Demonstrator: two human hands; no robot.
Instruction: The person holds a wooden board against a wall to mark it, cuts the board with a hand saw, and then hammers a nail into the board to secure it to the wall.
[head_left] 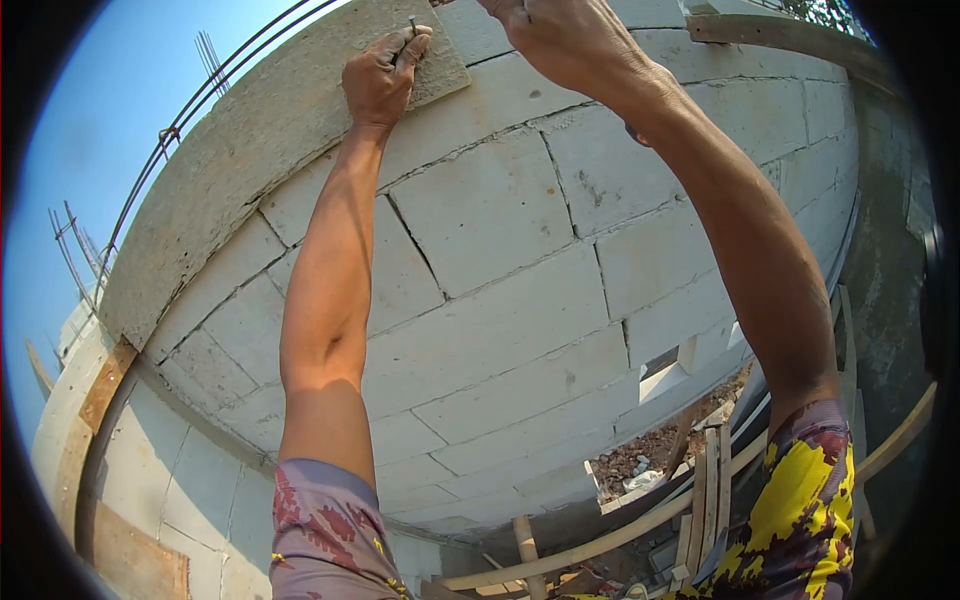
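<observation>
— What's closest to us?

— Two patterned sleeves (325, 530), red on grey at the left, yellow and dark at the right. A bare arm goes up from each of them, in front of the wall (500, 300).

— And the left hand?

— The left hand (385, 70) is high up with its back toward us, pressed on a rough grey board (280, 110). Thumb and forefinger are pinched tight on a nail (412, 22), and the other fingers are curled in. The nail sticks up out of the fingertips, against the board near its right end.

— The right hand?

— The right hand (560, 35) is just right of the nail and clear of it. The top edge of the view cuts off its fingers, so I cannot tell how far it is closed or whether it has anything in it.

— What does the board sit on?

— It lies flat against the top of the wall and slants up to the right. The wall is pale blocks with grey joints.

— Anything past that?

— Low on the right there's a gap in the blocks. Pale timbers (600, 540) lean about below it, and reddish rubble (640, 455) lies behind them. Up at the left, rebar (210, 55) stands over the wall against blue sky.
</observation>
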